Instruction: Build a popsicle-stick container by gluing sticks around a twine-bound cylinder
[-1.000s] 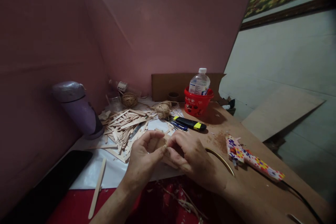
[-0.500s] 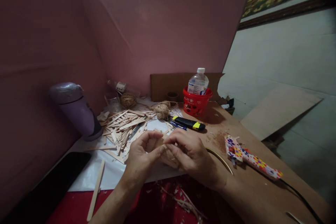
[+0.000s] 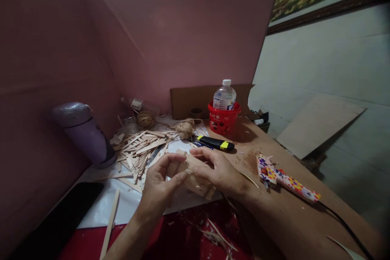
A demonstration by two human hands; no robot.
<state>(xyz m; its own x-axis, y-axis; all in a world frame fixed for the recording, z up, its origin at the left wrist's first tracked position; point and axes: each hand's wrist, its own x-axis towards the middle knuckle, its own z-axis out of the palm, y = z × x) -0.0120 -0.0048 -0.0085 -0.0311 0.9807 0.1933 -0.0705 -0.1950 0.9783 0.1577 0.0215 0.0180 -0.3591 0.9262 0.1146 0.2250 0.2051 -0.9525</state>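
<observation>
From where I stand, the person has both hands on a small piece of wood, well in front of the red tub (image 3: 224, 122) and a little to its left. The left hand (image 3: 160, 180) pinches one end between thumb and fingers; the right hand (image 3: 222, 172) grips the other side, fingers bent over the top. The wood (image 3: 192, 183) is partly hidden by those fingers.

A clear bottle (image 3: 224, 98) stands inside the tub, and a strip of cardboard (image 3: 189, 99) rises behind it. A black-and-yellow knife (image 3: 216, 143) lies just in front of the tub. To the tub's left are a ball of twine (image 3: 185, 129) and, beyond that, a heap of wooden sticks (image 3: 143, 146). A flowered glue gun (image 3: 289, 183) rests in front of the tub, off to its right.
</observation>
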